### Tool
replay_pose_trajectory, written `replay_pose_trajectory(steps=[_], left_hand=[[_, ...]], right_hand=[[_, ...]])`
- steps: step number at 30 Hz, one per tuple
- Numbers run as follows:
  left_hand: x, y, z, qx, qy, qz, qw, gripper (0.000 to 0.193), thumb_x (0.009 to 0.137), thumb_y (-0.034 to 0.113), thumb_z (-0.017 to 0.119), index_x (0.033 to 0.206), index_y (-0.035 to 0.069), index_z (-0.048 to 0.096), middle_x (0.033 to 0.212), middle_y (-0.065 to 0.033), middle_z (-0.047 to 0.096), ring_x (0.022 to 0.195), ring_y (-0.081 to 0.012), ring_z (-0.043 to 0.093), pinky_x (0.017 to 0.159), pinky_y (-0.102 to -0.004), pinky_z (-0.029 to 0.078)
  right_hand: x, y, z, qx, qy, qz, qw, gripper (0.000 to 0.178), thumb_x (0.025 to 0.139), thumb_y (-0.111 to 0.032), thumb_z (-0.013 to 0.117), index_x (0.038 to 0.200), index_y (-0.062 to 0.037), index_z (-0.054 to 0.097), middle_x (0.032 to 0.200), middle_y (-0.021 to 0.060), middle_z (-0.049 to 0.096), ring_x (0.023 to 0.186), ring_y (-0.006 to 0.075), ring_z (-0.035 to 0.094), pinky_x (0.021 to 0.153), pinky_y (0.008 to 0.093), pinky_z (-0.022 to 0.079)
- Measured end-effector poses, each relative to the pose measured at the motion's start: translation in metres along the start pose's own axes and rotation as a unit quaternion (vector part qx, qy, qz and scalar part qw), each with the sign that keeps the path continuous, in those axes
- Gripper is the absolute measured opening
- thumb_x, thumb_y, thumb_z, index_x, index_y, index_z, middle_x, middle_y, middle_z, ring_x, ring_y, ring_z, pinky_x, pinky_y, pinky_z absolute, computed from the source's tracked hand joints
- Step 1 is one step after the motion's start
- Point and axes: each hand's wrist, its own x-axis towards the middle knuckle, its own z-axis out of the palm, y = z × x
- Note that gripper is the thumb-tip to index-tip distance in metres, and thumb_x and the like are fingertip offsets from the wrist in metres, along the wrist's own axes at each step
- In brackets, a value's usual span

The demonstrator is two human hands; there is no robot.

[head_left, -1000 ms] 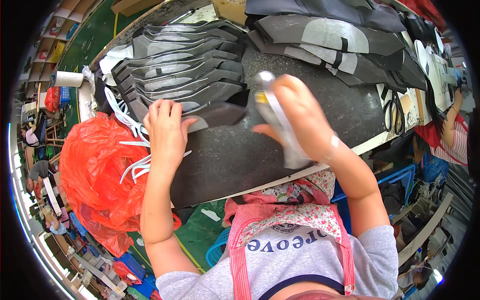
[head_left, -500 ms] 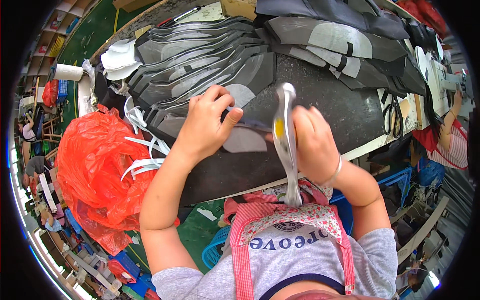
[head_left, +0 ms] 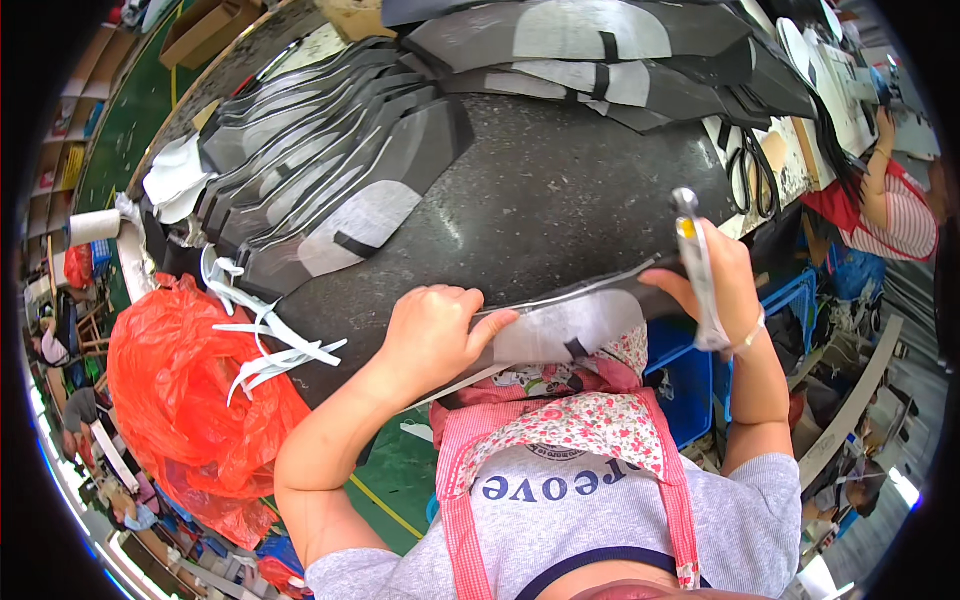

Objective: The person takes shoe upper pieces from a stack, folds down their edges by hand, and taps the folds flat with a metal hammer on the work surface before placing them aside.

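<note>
A dark flat cut piece with a pale rounded patch (head_left: 570, 328) is stretched between my hands at the near edge of the black work surface. My left hand (head_left: 432, 335) is closed on its left end, the thumb lying along the top edge. My right hand (head_left: 728, 280) grips a shiny silver hammer (head_left: 697, 265) with a yellow mark; its handle is mostly hidden in the hand. The fingertips of that same hand touch the piece's right end. Beyond my left hand, a fanned row of similar dark pieces (head_left: 365, 220) overlaps on the surface.
More dark pieces (head_left: 590, 85) are stacked at the far side. Black scissors (head_left: 750, 175) lie at the right edge. White strips (head_left: 270, 345) hang beside a red plastic bag (head_left: 200, 400) on the left. A blue crate (head_left: 690, 385) sits below the right edge; another person (head_left: 885, 200) works at far right.
The piece has come nearer to me and its pale patch now shows fully. My right hand has moved right with the hammer. The fanned pieces appear further left as the view shifts.
</note>
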Motion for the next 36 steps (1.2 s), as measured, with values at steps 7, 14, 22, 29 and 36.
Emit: replay_pose_trajectory(steps=[7,14,22,29,36], left_hand=[[0.078,0.043,0.039,0.073,0.186,0.169,0.965,0.03,0.078,0.027,0.072,0.092,0.0,0.067,0.09,-0.0152,0.06,0.088,-0.0334,0.059,0.08,-0.0421,0.048],[0.126,0.063,0.061,-0.028,0.149,0.133,0.979,0.025,0.08,0.005,0.069,0.103,-0.003,0.065,0.095,-0.0193,0.062,0.085,-0.0377,0.063,0.074,-0.042,0.051],[0.132,0.067,0.056,-0.004,0.157,0.119,0.98,0.022,0.077,0.004,0.072,0.099,0.002,0.07,0.09,-0.0109,0.064,0.084,-0.0307,0.063,0.074,-0.0393,0.05],[0.133,0.06,0.053,0.079,0.146,0.21,0.964,0.022,0.076,0.004,0.072,0.098,0.004,0.07,0.087,-0.0073,0.061,0.078,-0.0257,0.06,0.069,-0.0361,0.05],[0.132,0.06,0.054,0.14,0.164,0.24,0.947,0.024,0.075,0.004,0.072,0.099,0.004,0.07,0.088,-0.0063,0.061,0.077,-0.0241,0.06,0.065,-0.0355,0.05]], right_hand=[[0.035,0.026,0.045,0.015,0.006,-0.019,1.0,0.024,0.072,-0.003,0.071,0.086,-0.0008,0.05,0.09,0.0189,0.06,0.087,0.0401,0.057,0.074,0.0455,0.047],[0.021,0.031,0.01,0.092,0.005,-0.051,0.994,0.026,0.078,-0.001,0.065,0.101,0.0023,0.053,0.084,0.0189,0.059,0.072,0.0407,0.06,0.063,0.0446,0.049],[0.005,0.051,0.018,0.113,-0.062,-0.028,0.991,0.035,0.077,-0.005,0.07,0.107,0.0039,0.054,0.085,0.0204,0.061,0.074,0.0396,0.063,0.064,0.0432,0.052],[0.012,0.055,0.014,0.147,-0.039,-0.036,0.988,0.035,0.079,-0.006,0.069,0.11,0.0037,0.055,0.092,0.0204,0.062,0.078,0.0392,0.064,0.063,0.0428,0.052],[0.02,0.054,0.022,0.148,-0.026,-0.085,0.985,0.022,0.087,-0.005,0.065,0.107,0.0026,0.059,0.093,0.0183,0.063,0.069,0.0357,0.063,0.058,0.0377,0.051]])
